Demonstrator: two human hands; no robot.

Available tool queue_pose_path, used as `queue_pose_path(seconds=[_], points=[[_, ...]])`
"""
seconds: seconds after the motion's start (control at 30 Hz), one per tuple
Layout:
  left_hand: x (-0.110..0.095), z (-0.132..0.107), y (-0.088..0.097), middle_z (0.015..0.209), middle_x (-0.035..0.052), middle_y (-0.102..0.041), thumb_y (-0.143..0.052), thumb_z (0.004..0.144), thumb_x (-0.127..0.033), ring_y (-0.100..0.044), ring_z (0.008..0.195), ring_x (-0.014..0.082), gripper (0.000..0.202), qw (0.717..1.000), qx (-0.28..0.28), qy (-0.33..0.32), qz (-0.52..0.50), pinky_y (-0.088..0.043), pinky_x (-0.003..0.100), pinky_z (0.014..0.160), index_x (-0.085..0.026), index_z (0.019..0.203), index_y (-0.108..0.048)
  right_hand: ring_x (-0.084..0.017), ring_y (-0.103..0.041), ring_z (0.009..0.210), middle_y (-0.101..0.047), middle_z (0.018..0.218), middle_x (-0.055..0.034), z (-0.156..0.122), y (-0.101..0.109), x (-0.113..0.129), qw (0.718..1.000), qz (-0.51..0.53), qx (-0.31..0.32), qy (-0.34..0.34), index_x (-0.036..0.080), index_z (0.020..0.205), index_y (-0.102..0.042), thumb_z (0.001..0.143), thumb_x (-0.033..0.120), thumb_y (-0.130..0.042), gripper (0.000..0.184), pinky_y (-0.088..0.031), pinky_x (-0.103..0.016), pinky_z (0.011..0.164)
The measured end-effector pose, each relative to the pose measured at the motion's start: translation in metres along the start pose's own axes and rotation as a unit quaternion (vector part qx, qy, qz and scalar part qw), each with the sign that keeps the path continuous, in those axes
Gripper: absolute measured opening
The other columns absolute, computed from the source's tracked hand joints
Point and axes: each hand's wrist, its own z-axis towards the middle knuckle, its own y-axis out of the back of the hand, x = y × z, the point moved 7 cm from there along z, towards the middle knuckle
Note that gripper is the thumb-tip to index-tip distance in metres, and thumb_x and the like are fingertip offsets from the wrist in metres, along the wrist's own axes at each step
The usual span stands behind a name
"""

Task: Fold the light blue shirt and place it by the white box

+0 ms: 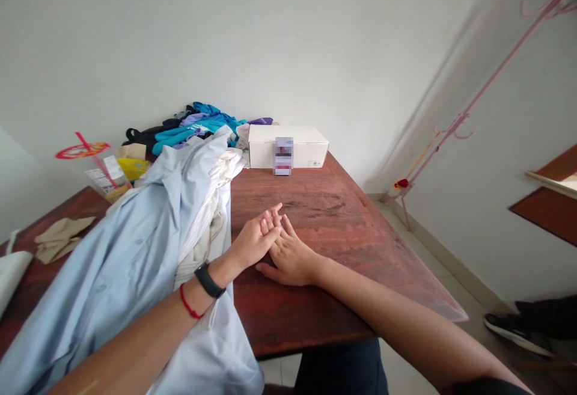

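Note:
My left hand (255, 240), with a black band (209, 279) and a red string bracelet (190, 301) at the wrist, meets my right hand over the table. Its thumb and curled fingers close around some fingertips of the other hand. My right hand (293, 258) lies palm down on the wooden table (311, 314), fingers stretched out and thumb apart, with nothing else in it. A light blue shirt (135, 251) is spread along the table beneath and beside my left forearm. White cloth (201, 235) lies along the shirt's right side.
A white box (300, 142) stands at the back, with a small blurred item (283, 160) before it. Blue, purple and black clothes (198, 127) are heaped by the wall. A plastic cup (106, 172) leans left, near beige cloth (63, 238). A pink coat rack (491, 79) stands right.

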Motion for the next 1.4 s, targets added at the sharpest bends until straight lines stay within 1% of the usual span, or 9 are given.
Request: queue_pose_path(seconds=[0.13,0.27,0.33,0.5,0.67,0.77,0.87,1.13,1.4], points=[[0.004,0.0,0.0,0.146,0.0096,-0.06,-0.056,0.096,-0.033,-0.06,0.132,0.0264,0.059,1.0,0.004,0.008,0.01,-0.045,0.039,0.117,-0.015,0.152,-0.049,-0.041,0.014,0.155,0.004,0.168,-0.0265,0.0,-0.003,-0.002,1.0,0.018,0.013,-0.008,0.001,0.163,0.006,0.096,0.051,-0.059,0.106,-0.012,-0.069,0.123],[0.01,-0.001,0.002,0.137,0.0122,-0.066,-0.057,0.097,-0.037,-0.06,0.131,0.029,0.059,0.999,0.006,0.039,0.033,-0.044,0.041,0.118,-0.012,0.149,-0.053,-0.037,0.011,0.157,0.004,0.169,-0.0236,0.001,0.0,-0.004,0.998,0.048,0.021,-0.018,0.005,0.163,0.009,0.095,0.054,-0.059,0.108,-0.017,-0.064,0.124],[0.011,-0.001,0.003,0.136,0.013,-0.067,-0.056,0.097,-0.039,-0.06,0.132,0.0294,0.058,0.998,0.003,0.047,0.035,-0.043,0.042,0.118,-0.011,0.148,-0.054,-0.037,0.01,0.157,0.003,0.169,-0.0221,0.002,0.002,-0.005,0.998,0.058,0.022,-0.021,0.007,0.164,0.008,0.095,0.055,-0.06,0.108,-0.018,-0.062,0.125],[0.013,-0.001,0.002,0.14,0.0138,-0.064,-0.055,0.098,-0.042,-0.058,0.134,0.0289,0.06,0.999,-0.002,0.049,0.018,-0.042,0.041,0.119,-0.009,0.148,-0.054,-0.036,0.01,0.157,0.004,0.17,-0.022,0.003,0.005,-0.004,0.997,0.068,0.037,-0.028,0.005,0.164,0.003,0.094,0.056,-0.06,0.107,-0.017,-0.06,0.126],[0.017,-0.001,0.002,0.147,0.0148,-0.058,-0.054,0.098,-0.044,-0.055,0.137,0.0287,0.059,0.998,-0.002,0.053,0.017,-0.039,0.041,0.121,-0.008,0.144,-0.057,-0.036,0.01,0.157,0.005,0.169,-0.0231,0.004,0.006,-0.003,0.996,0.076,0.039,-0.026,0.003,0.164,0.002,0.095,0.057,-0.059,0.107,-0.021,-0.06,0.125],[0.019,-0.001,0.002,0.146,0.0147,-0.059,-0.055,0.098,-0.044,-0.055,0.137,0.0297,0.055,0.998,-0.002,0.057,0.015,-0.04,0.043,0.12,-0.009,0.141,-0.061,-0.037,0.01,0.157,0.005,0.169,-0.0238,0.004,0.005,-0.004,0.996,0.072,0.042,-0.026,0.001,0.163,0.001,0.095,0.058,-0.058,0.107,-0.021,-0.059,0.125],[0.02,-0.001,0.002,0.146,0.0135,-0.059,-0.056,0.098,-0.044,-0.055,0.137,0.0298,0.052,0.998,-0.008,0.057,0.003,-0.039,0.043,0.12,-0.012,0.138,-0.064,-0.037,0.008,0.157,0.003,0.169,-0.0232,0.003,0.004,-0.005,0.996,0.071,0.038,-0.028,0.004,0.164,0.002,0.094,0.059,-0.059,0.108,-0.022,-0.059,0.125],[0.023,-0.002,-0.001,0.147,0.0135,-0.059,-0.056,0.099,-0.046,-0.056,0.136,0.029,0.053,0.997,-0.001,0.066,-0.027,-0.04,0.041,0.12,-0.013,0.14,-0.062,-0.036,0.009,0.157,0.005,0.169,-0.0226,0.003,0.002,-0.006,0.997,0.071,0.028,-0.025,0.006,0.164,0.005,0.094,0.059,-0.06,0.109,-0.023,-0.059,0.124],[0.023,-0.002,-0.001,0.147,0.013,-0.059,-0.056,0.099,-0.047,-0.056,0.136,0.0292,0.052,0.998,0.002,0.067,-0.015,-0.04,0.042,0.12,-0.012,0.137,-0.064,-0.036,0.01,0.157,0.005,0.169,-0.0232,0.003,0.004,-0.005,0.996,0.081,0.029,-0.024,0.005,0.164,0.004,0.094,0.058,-0.061,0.109,-0.023,-0.06,0.125]])
